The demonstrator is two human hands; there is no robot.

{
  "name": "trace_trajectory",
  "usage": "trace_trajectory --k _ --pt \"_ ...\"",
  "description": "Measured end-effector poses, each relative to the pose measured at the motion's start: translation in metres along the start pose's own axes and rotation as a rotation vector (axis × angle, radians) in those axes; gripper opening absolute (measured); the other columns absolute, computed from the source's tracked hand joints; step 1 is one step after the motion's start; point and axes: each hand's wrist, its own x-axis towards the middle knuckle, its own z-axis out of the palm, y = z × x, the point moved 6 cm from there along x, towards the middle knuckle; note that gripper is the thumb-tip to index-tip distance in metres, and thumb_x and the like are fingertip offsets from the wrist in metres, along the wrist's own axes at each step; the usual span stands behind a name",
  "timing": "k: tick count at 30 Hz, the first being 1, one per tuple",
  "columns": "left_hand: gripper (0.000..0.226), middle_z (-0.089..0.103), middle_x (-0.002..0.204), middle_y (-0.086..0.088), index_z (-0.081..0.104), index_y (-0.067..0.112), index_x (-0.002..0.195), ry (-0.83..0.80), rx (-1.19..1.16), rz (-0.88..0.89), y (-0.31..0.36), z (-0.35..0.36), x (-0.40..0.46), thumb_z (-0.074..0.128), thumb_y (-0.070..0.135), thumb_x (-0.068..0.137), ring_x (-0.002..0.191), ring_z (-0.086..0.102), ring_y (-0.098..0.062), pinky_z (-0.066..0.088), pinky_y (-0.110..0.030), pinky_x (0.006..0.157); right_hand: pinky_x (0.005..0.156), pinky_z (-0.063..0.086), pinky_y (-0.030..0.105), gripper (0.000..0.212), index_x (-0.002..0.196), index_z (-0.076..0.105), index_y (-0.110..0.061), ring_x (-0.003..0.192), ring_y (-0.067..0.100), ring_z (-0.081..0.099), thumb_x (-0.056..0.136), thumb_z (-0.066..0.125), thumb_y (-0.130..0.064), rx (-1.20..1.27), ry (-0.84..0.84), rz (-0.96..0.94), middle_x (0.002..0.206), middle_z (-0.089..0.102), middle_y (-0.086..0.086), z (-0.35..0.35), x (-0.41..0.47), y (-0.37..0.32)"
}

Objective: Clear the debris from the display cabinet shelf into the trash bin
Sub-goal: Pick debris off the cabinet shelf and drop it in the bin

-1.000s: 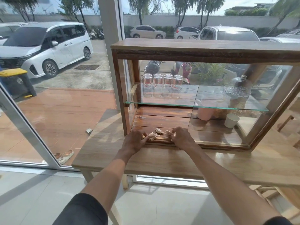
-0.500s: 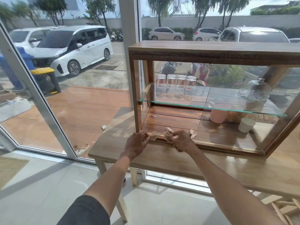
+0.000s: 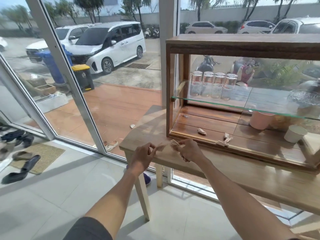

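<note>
— Over the table's front corner, what do the hands have?
— Both are closed on pale scraps: the left hand [image 3: 143, 157] pinches one between fingertips, the right hand [image 3: 188, 150] is curled round a small bunch.
— And what is left?
— Up and to the right of them, nearer the right hand: one scrap [image 3: 201, 131] on the cabinet's wooden bottom shelf [image 3: 207, 122], more splinters [image 3: 225, 141] along the front sill, long axes roughly across the shelf.
— The bin?
— Only a yellow-lidded bin [image 3: 83, 76] shows, outside past the glass, far left; I judge carrying comes next.
</note>
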Motion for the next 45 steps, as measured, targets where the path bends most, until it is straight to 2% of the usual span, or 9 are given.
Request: trace_trajectory --k 7,11,13,17,21,25,33,39,45 --pt "0.022 0.068 0.071 0.005 0.066 0.027 0.093 0.097 0.031 -0.061 -0.065 -0.069 -0.027 0.060 0.048 0.090 0.065 0.064 -0.015 0.055 -0.036 0.062 0.048 0.043 0.025 0.035 0.101 0.076 -0.012 0.042 0.008 0.050 0.087 0.073 -0.044 -0.039 -0.071 -0.126 0.057 0.064 -0.002 0.076 -0.004 -0.065" --pt "0.015 0.048 0.048 0.006 0.068 0.021 0.091 0.175 0.063 -0.097 -0.105 -0.112 -0.057 0.065 0.036 0.090 0.049 0.048 -0.017 0.041 -0.033 0.052 0.040 0.043 0.024 0.030 0.093 0.074 -0.014 0.038 0.010 0.048 0.085 0.075 -0.043 -0.065 -0.163 -0.113 0.057 0.062 0.002 0.141 -0.005 -0.091" --pt "0.014 0.050 0.053 0.006 0.067 0.023 0.092 0.181 0.085 -0.174 -0.133 -0.127 -0.083 0.062 0.036 0.091 0.058 0.054 -0.024 0.042 -0.034 0.057 0.037 0.040 0.021 0.041 0.094 0.075 -0.002 0.034 0.007 0.046 0.085 0.076 -0.042 -0.075 -0.228 -0.117 0.053 0.059 0.001 0.180 -0.011 -0.095" --pt "0.014 0.052 0.052 0.006 0.065 0.026 0.088 0.172 0.066 -0.354 -0.197 -0.149 -0.135 0.058 0.037 0.092 0.060 0.053 -0.020 0.043 -0.032 0.059 0.036 0.033 0.017 0.026 0.075 0.065 -0.014 0.030 0.005 0.039 0.089 0.074 -0.033 -0.167 -0.340 -0.182 0.052 0.053 0.004 0.257 -0.026 -0.103" --pt "0.018 0.056 0.054 0.003 0.064 0.029 0.086 0.147 0.063 -0.497 -0.250 -0.158 -0.197 0.054 0.043 0.093 0.060 0.054 -0.018 0.047 -0.035 0.060 0.034 0.031 0.016 0.026 0.080 0.065 -0.005 0.026 0.009 0.039 0.089 0.074 -0.027 -0.184 -0.476 -0.163 0.052 0.048 0.010 0.329 -0.040 -0.094" --pt "0.026 0.060 0.057 0.004 0.068 0.027 0.088 0.101 0.072 -0.598 -0.298 -0.157 -0.257 0.056 0.050 0.091 0.057 0.058 -0.015 0.041 -0.031 0.053 0.037 0.032 0.021 0.034 0.089 0.069 0.005 0.029 0.016 0.040 0.088 0.075 -0.029 -0.198 -0.576 -0.127 0.046 0.047 0.008 0.395 -0.057 -0.075" --pt "0.017 0.058 0.061 0.008 0.065 0.026 0.088 -0.030 0.060 -0.858 -0.371 -0.117 -0.369 0.058 0.042 0.091 0.071 0.063 -0.020 0.049 -0.035 0.062 0.037 0.039 0.021 0.022 0.076 0.073 -0.008 0.027 0.014 0.043 0.087 0.075 -0.027 -0.315 -0.716 -0.095 0.039 0.048 -0.001 0.491 -0.099 -0.019" --pt "0.020 0.069 0.076 0.004 0.067 0.028 0.087 -0.024 0.049 -0.930 -0.393 -0.092 -0.392 0.058 0.046 0.089 0.080 0.065 -0.023 0.051 -0.035 0.067 0.035 0.039 0.018 0.026 0.078 0.069 -0.014 0.026 0.010 0.048 0.089 0.072 -0.038 -0.407 -0.740 -0.094 0.046 0.055 0.004 0.523 -0.107 0.000" --pt "0.018 0.072 0.088 0.000 0.066 0.031 0.104 -0.049 0.068 -0.947 -0.405 -0.082 -0.396 0.055 0.041 0.092 0.088 0.067 -0.025 0.055 -0.040 0.077 0.045 0.041 0.019 0.036 0.095 0.077 -0.008 0.029 0.000 0.046 0.085 0.074 -0.042 -0.468 -0.749 -0.110 0.051 0.049 -0.009 0.543 -0.112 0.008"
